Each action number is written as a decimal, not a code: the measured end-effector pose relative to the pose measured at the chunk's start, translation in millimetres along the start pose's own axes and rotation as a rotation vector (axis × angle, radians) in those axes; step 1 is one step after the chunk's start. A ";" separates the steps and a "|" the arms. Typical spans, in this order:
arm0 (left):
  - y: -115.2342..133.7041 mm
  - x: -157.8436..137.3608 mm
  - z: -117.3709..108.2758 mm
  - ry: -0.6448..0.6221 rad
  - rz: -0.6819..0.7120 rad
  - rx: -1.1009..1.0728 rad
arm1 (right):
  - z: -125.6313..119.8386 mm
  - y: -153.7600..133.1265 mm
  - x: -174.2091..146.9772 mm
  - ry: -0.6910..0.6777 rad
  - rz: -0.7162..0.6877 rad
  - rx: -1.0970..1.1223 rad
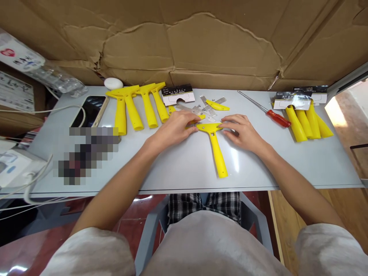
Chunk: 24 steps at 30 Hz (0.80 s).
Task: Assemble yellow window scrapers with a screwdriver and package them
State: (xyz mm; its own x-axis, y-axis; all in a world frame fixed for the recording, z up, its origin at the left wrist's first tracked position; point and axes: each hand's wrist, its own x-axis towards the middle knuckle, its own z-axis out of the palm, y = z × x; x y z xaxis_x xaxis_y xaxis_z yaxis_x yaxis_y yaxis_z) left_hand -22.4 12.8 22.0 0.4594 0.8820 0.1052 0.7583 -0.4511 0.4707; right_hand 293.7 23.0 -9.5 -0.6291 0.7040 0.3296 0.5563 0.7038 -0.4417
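Note:
A yellow scraper handle [219, 155] lies on the table, its wide head away from me and its grip toward me. My left hand [176, 127] is at the head's left end, thumb and fingers drawn together; a bit of yellow shows by them, but what they pinch is unclear. My right hand [243, 130] has its fingertips on the head's right end, thumb just below. Beyond the hands lie flat metal blades [221, 100], small screws and a curved yellow cover piece [217, 105]. Another yellow piece [202, 117] lies partly behind my left fingers.
Several yellow scraper handles [133, 111] lie at the back left beside a black-and-white header card [178, 94]. A red-handled screwdriver [278, 118] and carded yellow scrapers [297, 124] are on the right. A phone [90, 109], cables and a pixelated patch occupy the left. Cardboard [195, 46] stands behind.

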 end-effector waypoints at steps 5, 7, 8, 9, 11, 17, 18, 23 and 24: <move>3.2 -1.3 -0.1 -0.012 0.060 -0.017 | 1.0 -1.7 0.1 0.000 -0.010 -0.049; 4.0 -1.5 0.2 -0.009 0.082 -0.019 | 0.9 -2.3 0.3 -0.013 -0.012 -0.057; 4.3 -1.4 0.5 -0.008 0.087 -0.019 | 0.8 -2.4 0.4 -0.014 -0.016 -0.057; 4.5 -1.4 0.8 -0.011 0.091 -0.017 | 0.5 -2.3 0.5 -0.009 -0.023 -0.054; 5.3 -1.6 0.8 -0.011 0.091 -0.011 | -0.4 -1.3 0.6 0.024 -0.037 -0.035; 15.6 -6.1 -6.5 0.058 -0.097 0.017 | -3.6 3.3 0.0 0.051 0.036 -0.051; 18.0 -6.7 -7.8 0.050 -0.132 0.007 | -3.4 3.5 0.3 0.034 0.045 -0.056; 23.5 -6.8 -7.9 0.007 -0.185 -0.033 | 1.5 3.2 3.6 -0.005 0.054 -0.045; 22.8 -6.5 -7.0 0.009 -0.184 -0.036 | 2.7 3.4 4.2 0.000 0.056 -0.045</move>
State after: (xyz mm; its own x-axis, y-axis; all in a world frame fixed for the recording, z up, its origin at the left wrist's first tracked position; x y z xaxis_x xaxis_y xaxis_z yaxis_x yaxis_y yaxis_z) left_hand -11.3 -2.3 38.2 0.3103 0.9504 0.0225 0.8118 -0.2772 0.5140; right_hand 291.5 28.1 -11.9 -0.5962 0.7424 0.3056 0.6146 0.6670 -0.4212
